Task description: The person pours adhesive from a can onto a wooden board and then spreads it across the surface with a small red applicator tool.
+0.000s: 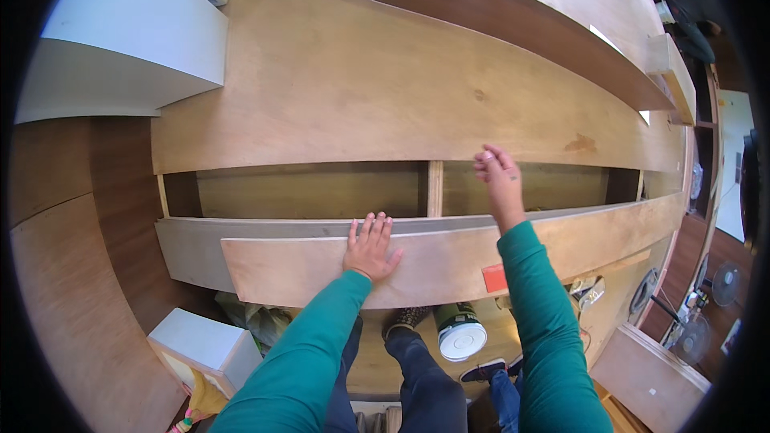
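Left hand [370, 247] lies flat, fingers spread, palm down on a loose plywood board [321, 269], near the board's top edge, about mid-length. Nothing gripped, just pressing. The board lies lengthwise over a grey panel [188, 244] that sticks out past its left end.

Right hand [499, 172] is raised above the open cavity [313, 190] of the plywood cabinet [361, 88], close to the lower edge of the cabinet's big top sheet. Fingers curled in loosely; cannot tell whether it pinches anything, too small to see. It touches no board that I can make out.

A vertical divider [435, 188] splits the cavity in two, just left of the right hand. Both sleeves are teal.

Below the board's lower edge: a round can with a white lid [461, 337] on the floor between the person's legs, an orange-red tag [494, 277] at the board's right end by the right forearm, a white box [207, 345] lower left. Fans [726, 282] stand far right. A white block [128, 48] sits at the cabinet's upper-left corner.
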Demonstrator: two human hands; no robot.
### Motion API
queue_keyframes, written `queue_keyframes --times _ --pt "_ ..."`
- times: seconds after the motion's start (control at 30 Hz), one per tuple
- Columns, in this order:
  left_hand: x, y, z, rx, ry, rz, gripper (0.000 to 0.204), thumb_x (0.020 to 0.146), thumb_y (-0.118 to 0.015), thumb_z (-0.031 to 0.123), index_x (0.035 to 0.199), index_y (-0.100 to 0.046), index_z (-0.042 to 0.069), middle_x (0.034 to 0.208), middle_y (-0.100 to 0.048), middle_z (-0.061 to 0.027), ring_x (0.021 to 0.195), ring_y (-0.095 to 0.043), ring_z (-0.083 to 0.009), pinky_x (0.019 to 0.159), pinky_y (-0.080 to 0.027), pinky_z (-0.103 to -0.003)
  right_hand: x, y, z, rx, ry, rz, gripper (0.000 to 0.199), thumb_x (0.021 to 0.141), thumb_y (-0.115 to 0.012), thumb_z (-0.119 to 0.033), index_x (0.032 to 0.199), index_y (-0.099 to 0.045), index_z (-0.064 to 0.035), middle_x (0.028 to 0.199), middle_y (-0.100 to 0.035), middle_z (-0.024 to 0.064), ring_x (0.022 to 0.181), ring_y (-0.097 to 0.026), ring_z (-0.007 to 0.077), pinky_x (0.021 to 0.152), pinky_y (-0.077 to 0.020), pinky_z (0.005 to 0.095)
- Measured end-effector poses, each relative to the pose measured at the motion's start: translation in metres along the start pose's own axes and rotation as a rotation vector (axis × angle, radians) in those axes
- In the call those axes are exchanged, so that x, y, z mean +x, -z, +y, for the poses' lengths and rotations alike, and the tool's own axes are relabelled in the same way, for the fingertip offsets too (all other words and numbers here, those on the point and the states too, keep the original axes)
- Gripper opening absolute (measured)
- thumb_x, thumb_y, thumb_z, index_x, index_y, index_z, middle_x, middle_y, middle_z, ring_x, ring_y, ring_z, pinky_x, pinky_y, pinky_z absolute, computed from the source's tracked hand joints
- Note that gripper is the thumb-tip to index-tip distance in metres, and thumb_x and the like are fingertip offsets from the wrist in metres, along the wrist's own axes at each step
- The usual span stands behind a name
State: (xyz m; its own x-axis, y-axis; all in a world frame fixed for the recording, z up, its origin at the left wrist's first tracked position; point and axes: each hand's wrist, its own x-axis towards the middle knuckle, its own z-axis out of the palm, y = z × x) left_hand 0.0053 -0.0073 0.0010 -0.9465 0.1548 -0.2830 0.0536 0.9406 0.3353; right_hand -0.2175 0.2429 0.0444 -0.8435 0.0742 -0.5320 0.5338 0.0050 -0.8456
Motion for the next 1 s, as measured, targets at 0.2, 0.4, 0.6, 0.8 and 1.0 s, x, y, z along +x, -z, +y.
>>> queue_keyframes --times 0.2,0.4,0.6,0.8,1.0 --pt "0.003 0.0 -0.001 0.004 0.02 -0.036 0.081 0.092 -0.057 0.054 0.155 -0.039 0.006 0.161 -0.038 -0.012 0.151 -0.03 -0.0316 0.125 -0.011 -0.056 -0.106 -0.017 0.072 -0.233 0.049 -0.105 0.031 0.099 -0.065 -0.016 0.127 -0.065 -0.0029 0.107 -0.071 0.0079 0.096 -0.067 0.0178 0.086 -0.0532 0.0301" --pt "0.001 0.0 0.001 0.028 -0.018 0.011 0.08 0.09 -0.058 0.053 0.153 -0.042 0.006 0.159 -0.041 -0.0112 0.15 -0.032 -0.0307 0.124 -0.015 -0.056 -0.223 -0.03 0.096 -0.327 0.102 -0.014 0.034 0.097 -0.063 -0.012 0.129 -0.062 -0.0015 0.117 -0.065 0.0153 0.103 -0.066 0.0253 0.088 -0.0532 0.0333" --pt "0.002 0.0 0.0 0.068 -0.037 0.055 0.078 0.091 -0.058 0.051 0.152 -0.043 0.005 0.157 -0.042 -0.0116 0.149 -0.033 -0.0309 0.124 -0.016 -0.056 -0.322 -0.012 0.089 -0.372 -0.065 -0.175 0.035 0.096 -0.063 -0.013 0.129 -0.06 -0.0011 0.119 -0.061 0.0192 0.109 -0.062 0.0347 0.092 -0.0515 0.038" --pt "0.001 0.002 0.0 0.029 -0.058 0.062 0.077 0.091 -0.058 0.045 0.154 -0.039 0.004 0.159 -0.04 -0.0138 0.15 -0.031 -0.0327 0.124 -0.014 -0.056 -0.472 0.054 0.129 -0.745 -0.236 -0.585 0.044 0.099 -0.061 -0.032 0.134 -0.059 -0.005 0.127 -0.06 0.022 0.119 -0.057 0.0419 0.102 -0.047 0.0474" --pt "0.0 0.007 0.005 0.063 -0.031 0.023 0.077 0.092 -0.058 0.046 0.154 -0.038 0.005 0.159 -0.04 -0.0137 0.15 -0.032 -0.0328 0.124 -0.015 -0.055 -0.576 0.076 0.133 -0.819 -0.341 -0.665 0.053 0.096 -0.061 -0.047 0.135 -0.064 -0.0115 0.155 -0.046 0.0188 0.145 -0.034 0.0474 0.117 -0.0352 0.0532"
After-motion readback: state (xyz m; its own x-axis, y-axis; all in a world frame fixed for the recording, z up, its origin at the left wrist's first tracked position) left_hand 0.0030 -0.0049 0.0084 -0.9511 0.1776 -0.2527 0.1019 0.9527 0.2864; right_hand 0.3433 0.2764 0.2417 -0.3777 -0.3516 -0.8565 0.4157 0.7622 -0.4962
